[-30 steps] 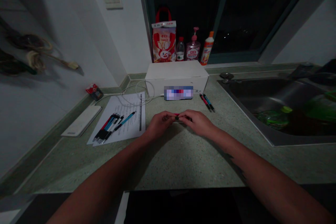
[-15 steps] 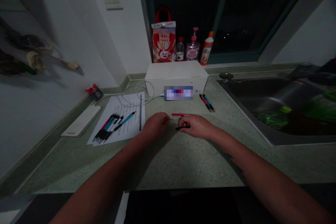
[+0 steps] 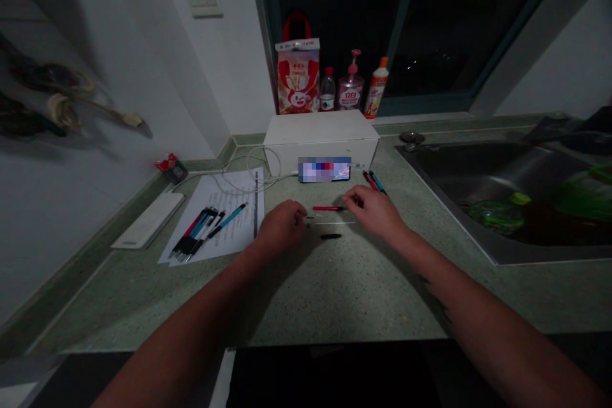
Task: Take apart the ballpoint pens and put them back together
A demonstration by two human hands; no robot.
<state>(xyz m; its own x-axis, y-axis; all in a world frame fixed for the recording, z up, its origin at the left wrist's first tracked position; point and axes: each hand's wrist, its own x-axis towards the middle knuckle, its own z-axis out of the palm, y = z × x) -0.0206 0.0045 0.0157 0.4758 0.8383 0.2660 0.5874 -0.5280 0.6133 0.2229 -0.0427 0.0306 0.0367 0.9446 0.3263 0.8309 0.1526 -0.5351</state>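
Observation:
My left hand (image 3: 283, 227) rests on the counter with curled fingers; whatever they hold, if anything, is hidden. Beside its fingertips lie small dark pen parts (image 3: 310, 217). My right hand (image 3: 375, 209) is loosely curled, thumb and fingers a little apart, at the right end of a red pen barrel (image 3: 326, 208); I cannot tell whether it touches the barrel. A thin pale refill (image 3: 335, 223) lies between the hands. Nearer to me is a short black pen piece (image 3: 331, 236), lying free of both hands.
Several pens (image 3: 198, 233) lie on printed sheets (image 3: 248, 204) at left. Two more pens (image 3: 374, 182) lie behind my right hand. A phone (image 3: 325, 169) on a cable leans on a white box (image 3: 320, 129). The sink (image 3: 478, 255) is at right.
My right hand has let go of the black piece and moved up and right, to the end of the red barrel. The refill now lies uncovered. My left hand has shifted slightly left.

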